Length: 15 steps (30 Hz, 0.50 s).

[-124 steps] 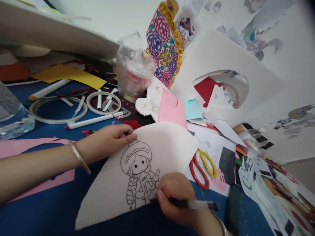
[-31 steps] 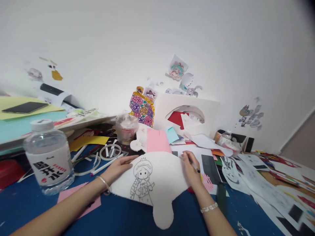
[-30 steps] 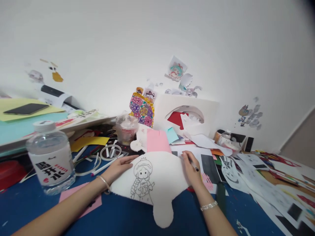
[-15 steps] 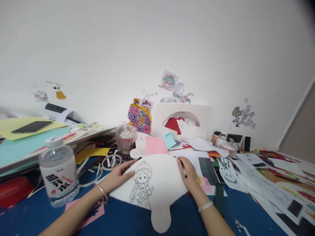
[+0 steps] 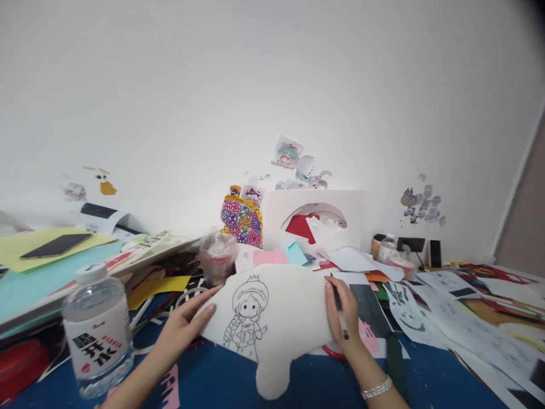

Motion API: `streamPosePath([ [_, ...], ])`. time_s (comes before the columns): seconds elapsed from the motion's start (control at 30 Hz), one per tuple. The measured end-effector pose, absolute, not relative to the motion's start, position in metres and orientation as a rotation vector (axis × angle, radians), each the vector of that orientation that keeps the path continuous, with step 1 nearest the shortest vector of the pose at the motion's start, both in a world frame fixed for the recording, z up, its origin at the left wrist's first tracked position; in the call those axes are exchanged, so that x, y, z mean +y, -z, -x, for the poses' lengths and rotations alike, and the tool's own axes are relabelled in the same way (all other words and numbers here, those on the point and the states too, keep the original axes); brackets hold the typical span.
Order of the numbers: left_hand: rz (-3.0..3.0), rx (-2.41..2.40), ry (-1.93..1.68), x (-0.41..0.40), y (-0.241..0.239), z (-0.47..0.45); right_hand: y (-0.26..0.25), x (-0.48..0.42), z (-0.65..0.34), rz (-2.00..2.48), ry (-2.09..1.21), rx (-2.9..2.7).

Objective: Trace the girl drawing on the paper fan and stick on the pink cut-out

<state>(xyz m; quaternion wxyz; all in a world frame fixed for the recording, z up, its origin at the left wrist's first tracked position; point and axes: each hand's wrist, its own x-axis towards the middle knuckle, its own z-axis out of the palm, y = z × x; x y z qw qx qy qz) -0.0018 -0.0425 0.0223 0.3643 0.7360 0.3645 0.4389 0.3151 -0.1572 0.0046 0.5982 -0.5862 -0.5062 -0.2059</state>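
A white fan-shaped paper cutout (image 5: 296,312) with a rounded tab at its bottom is held up over the blue tabletop (image 5: 221,380). A line drawing of a girl (image 5: 248,318) with a braid and a crowned hat covers its left half. My left hand (image 5: 187,321) pinches the left edge, thumb in front and fingers behind. At the right edge, my right hand (image 5: 347,309) grips the paper while also holding a black and grey pen (image 5: 342,318), which points upward against the palm. The fingers behind the sheet are hidden.
On the left stand a water bottle (image 5: 97,335) and a red lid-like object (image 5: 21,366). A phone (image 5: 56,245) lies on yellow paper. Behind the cutout are a plastic cup (image 5: 218,258) and a white board with an arched opening (image 5: 272,221). Loose drawings (image 5: 451,312) spread right.
Both hands have moved slightly apart, the right one going rightward along with the paper's right side. The paper looks flatter and wider. My view has tilted up a little.
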Motion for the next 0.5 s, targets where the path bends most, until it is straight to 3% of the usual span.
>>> streamPosePath([
  [0.17,-1.796,1.008,-1.133,-0.035,-0.018,0.004,-0.002,-0.156,-0.327,1.458,0.362,-1.123],
  [0.33,-2.147,1.232,-1.009,-0.023,-0.003,0.011,0.004,-0.154,-0.335,1.487,0.338,-1.230],
  [0.5,-2.358,1.378,-1.167,-0.035,-0.002,0.013,0.015,-0.149,-0.335,1.517,0.367,-1.307],
])
